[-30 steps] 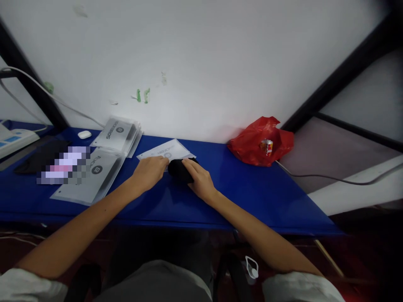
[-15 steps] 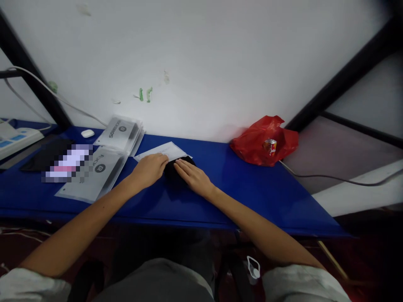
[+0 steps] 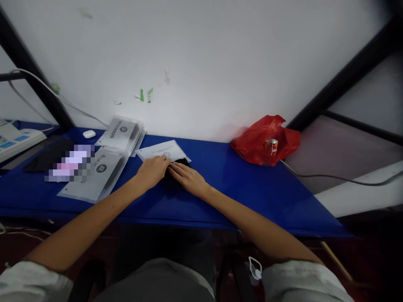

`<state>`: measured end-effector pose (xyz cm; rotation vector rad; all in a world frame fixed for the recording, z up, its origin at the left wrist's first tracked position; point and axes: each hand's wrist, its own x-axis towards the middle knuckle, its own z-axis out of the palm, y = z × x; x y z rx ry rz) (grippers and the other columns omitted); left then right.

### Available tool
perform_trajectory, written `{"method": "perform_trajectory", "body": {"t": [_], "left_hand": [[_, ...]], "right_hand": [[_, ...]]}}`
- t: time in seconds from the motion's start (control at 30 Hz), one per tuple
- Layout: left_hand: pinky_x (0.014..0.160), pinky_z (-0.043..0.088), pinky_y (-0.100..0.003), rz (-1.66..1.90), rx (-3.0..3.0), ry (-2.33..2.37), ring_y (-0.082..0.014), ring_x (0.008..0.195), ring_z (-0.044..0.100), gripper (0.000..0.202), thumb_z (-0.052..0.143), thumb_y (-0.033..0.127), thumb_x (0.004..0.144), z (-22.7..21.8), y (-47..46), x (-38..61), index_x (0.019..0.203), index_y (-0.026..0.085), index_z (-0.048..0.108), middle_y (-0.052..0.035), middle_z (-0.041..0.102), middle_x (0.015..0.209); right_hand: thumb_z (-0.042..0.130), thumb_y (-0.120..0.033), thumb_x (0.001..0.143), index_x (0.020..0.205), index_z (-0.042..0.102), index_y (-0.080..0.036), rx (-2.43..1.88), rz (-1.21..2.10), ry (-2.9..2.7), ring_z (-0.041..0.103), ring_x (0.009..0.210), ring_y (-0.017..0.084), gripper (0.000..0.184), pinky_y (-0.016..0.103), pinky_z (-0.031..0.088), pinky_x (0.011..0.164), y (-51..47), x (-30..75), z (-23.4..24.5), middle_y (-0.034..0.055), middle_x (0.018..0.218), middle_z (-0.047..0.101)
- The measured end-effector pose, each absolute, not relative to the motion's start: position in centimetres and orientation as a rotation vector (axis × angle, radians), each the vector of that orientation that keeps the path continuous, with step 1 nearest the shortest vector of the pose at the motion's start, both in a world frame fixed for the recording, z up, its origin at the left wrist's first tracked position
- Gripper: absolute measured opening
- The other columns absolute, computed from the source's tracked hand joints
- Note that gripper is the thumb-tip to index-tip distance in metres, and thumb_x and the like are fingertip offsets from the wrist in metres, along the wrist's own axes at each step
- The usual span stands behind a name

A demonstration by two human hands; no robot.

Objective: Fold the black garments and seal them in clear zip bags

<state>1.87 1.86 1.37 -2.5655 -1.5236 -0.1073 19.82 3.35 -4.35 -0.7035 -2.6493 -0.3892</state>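
A black, folded-looking soft item [image 3: 182, 162] lies on the desk at the mouth of a frosted plastic pouch [image 3: 161, 149] with printed lettering. My left hand [image 3: 153, 171] is curled at the near edge of the pouch, its fingertips closed there beside the black item. My right hand [image 3: 190, 180] lies over the black item with fingers together, gripping its upper edge close to the left fingertips. Both thumbs are hidden. Whether part of the black item is inside the pouch, I cannot tell.
Stacked frosted pouches [image 3: 97, 174] lie to the left, near a blurred-out phone [image 3: 67, 165], a white earbud case [image 3: 89, 134] and a power strip [image 3: 23, 142]. On the right, a red plastic bag [image 3: 264, 144] sits against the wall on the blue desk [image 3: 252, 193].
Both hands have shifted slightly; the right hand has moved left, closer to the left hand. The pouch's printed face is turned more into view.
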Motion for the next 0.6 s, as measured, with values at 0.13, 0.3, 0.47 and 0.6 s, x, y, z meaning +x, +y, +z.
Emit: {"method": "perform_trajectory", "body": {"t": [0.13, 0.3, 0.47, 0.6], "left_hand": [[0.072, 0.049, -0.031, -0.138, -2.625, -1.420, -0.0225, 0.092, 0.062, 0.027, 0.037, 0.006, 0.088, 1.7, 1.3, 2.3, 0.104, 0.013, 0.058, -0.0100, 0.063, 0.095], [0.066, 0.049, -0.031, -0.145, -2.567, -1.441, -0.0233, 0.092, 0.061, 0.027, 0.036, 0.007, 0.089, 0.8, 0.5, 1.5, 0.106, 0.014, 0.056, -0.0098, 0.062, 0.095], [0.067, 0.050, -0.030, -0.164, -2.551, -1.460, -0.0219, 0.094, 0.061, 0.030, 0.035, 0.005, 0.087, 0.0, 0.5, 0.9, 0.107, 0.015, 0.055, -0.0093, 0.063, 0.097], [0.075, 0.050, -0.033, -0.259, -2.636, -1.291, -0.0221, 0.097, 0.060, 0.036, 0.038, 0.002, 0.084, 0.4, 0.3, 1.6, 0.113, 0.015, 0.055, -0.0092, 0.063, 0.100]], "right_hand": [[0.039, -0.010, 0.092, 0.122, 0.054, -0.014, -0.698, -0.432, -2.683, 0.059, 0.111, 0.023, 0.033, 0.040, 0.051, 0.096, 4.0, 19.4, -4.1, 0.0137, 0.113, 0.065], [0.042, -0.004, 0.086, 0.130, 0.045, -0.013, -1.063, -0.354, -2.559, 0.061, 0.106, 0.024, 0.045, 0.039, 0.054, 0.089, 4.4, 19.7, -4.2, 0.0149, 0.116, 0.062], [0.043, 0.000, 0.082, 0.130, 0.045, -0.014, -1.101, -0.298, -2.497, 0.059, 0.111, 0.026, 0.050, 0.041, 0.052, 0.093, 4.5, 19.2, -4.8, 0.0156, 0.119, 0.061], [0.044, -0.003, 0.086, 0.107, 0.062, -0.013, -0.916, -0.242, -2.557, 0.064, 0.099, 0.024, 0.030, 0.037, 0.052, 0.089, 5.9, 18.5, -5.4, 0.0123, 0.103, 0.068]]}}
